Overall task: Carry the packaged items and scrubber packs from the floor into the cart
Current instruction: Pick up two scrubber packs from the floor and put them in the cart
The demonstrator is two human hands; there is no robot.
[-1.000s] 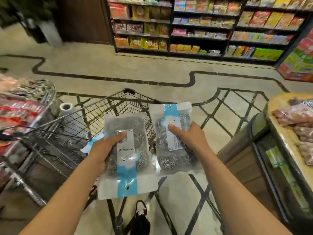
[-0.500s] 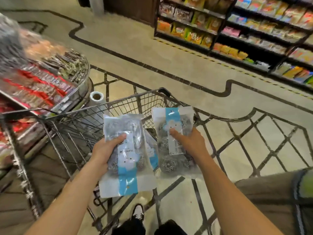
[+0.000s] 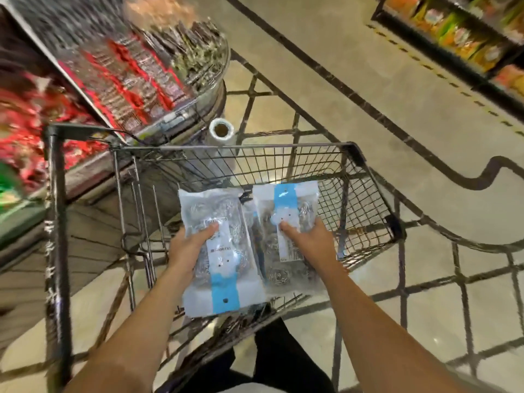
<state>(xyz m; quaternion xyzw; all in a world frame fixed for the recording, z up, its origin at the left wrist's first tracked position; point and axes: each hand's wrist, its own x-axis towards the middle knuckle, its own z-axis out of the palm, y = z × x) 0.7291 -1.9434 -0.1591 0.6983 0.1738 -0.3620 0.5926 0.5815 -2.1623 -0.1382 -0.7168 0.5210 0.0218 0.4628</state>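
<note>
Above cart basket (image 3: 365, 194), inside rim: two scrubber packs held side by side, long axes running from near edge toward far edge. Left pack (image 3: 218, 251) pinched by left hand (image 3: 188, 246), thumb on label. Right pack (image 3: 292, 236) pinched by right hand (image 3: 310, 242). Basket floor directly below both; release judged to require lowering only.

Shop — stocked shelves (image 3: 465, 38), cart (image 3: 351, 165)

Materials: wire, film, stone.
Cart (image 3: 354, 177): dark metal wire mesh, matt. Scrubber packs (image 3: 224, 251): glossy clear plastic film, coiled steel wool inside, paper labels. Floor (image 3: 382, 114): polished smooth stone tile.
</note>
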